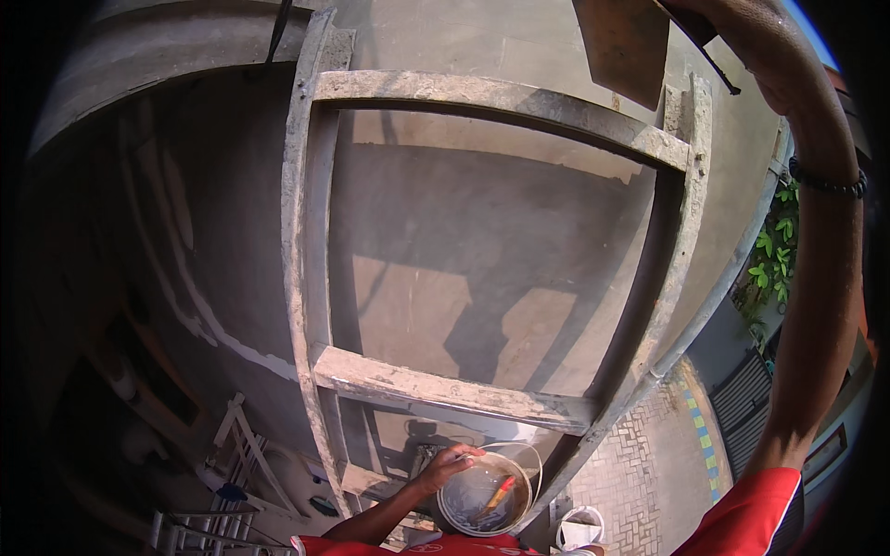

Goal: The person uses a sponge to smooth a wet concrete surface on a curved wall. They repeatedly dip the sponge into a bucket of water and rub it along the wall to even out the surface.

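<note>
My left hand [451, 463] is closed on the rim of a round bucket [526, 508] held low in front of my body. Greyish wet material lies in the bucket, and a tool with an orange handle [502, 488] leans inside it. At the upper right my right hand [756, 42] is raised to the wall, its fingers partly cut off by the frame edge. A flat, dark tool with a thin straight edge [714, 63] is in it; I cannot tell its exact kind. Next to it a brownish, angular flat shape [626, 48] shows against the wall.
A worn ladder [454, 385] with wide rungs stands before me against a grey plastered wall [417, 222]. Far below are a white bucket [581, 528], brick paving [616, 463], and a metal stepladder [199, 533] at lower left. Green plants [774, 246] grow at the right.
</note>
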Available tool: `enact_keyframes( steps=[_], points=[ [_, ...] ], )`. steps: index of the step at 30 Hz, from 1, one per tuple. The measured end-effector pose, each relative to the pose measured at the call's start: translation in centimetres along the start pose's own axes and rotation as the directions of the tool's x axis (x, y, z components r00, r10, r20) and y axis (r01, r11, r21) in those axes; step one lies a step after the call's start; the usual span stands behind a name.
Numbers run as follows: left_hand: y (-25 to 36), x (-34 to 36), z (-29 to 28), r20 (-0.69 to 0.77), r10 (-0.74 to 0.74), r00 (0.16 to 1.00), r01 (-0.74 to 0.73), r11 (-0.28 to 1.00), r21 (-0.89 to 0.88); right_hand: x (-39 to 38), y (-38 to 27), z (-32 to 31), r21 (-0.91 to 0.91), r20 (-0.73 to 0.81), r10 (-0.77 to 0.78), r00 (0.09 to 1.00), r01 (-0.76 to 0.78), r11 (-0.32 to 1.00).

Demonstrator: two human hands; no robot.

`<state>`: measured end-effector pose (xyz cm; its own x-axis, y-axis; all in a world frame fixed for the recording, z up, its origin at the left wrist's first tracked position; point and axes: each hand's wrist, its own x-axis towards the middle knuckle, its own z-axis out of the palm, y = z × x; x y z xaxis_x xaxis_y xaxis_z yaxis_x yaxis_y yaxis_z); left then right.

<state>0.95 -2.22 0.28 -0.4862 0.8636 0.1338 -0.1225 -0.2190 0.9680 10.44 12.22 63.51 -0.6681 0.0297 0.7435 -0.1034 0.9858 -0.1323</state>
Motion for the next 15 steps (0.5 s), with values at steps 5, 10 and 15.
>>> enact_keyframes(
  steps=[5,10,15],
  points=[
    [-1.2,0.7,1.2,0.041,-0.017,0.999,0.02,0.997,-0.07,5.1,-1.5,4.4,-0.278,0.132,0.053,0.99,-0.015,0.96],
    [-1.3,0.1,0.8,0.019,0.032,0.999,-0.031,0.998,-0.046,8.6,0.2,10.5,-0.087,0.154,-0.01,0.988,0.023,0.996],
    [-1.3,0.1,0.8,0.023,0.028,0.999,-0.028,0.999,-0.036,11.1,2.4,16.6,-0.28,0.107,-0.306,0.946,0.324,0.904]
  ],
)
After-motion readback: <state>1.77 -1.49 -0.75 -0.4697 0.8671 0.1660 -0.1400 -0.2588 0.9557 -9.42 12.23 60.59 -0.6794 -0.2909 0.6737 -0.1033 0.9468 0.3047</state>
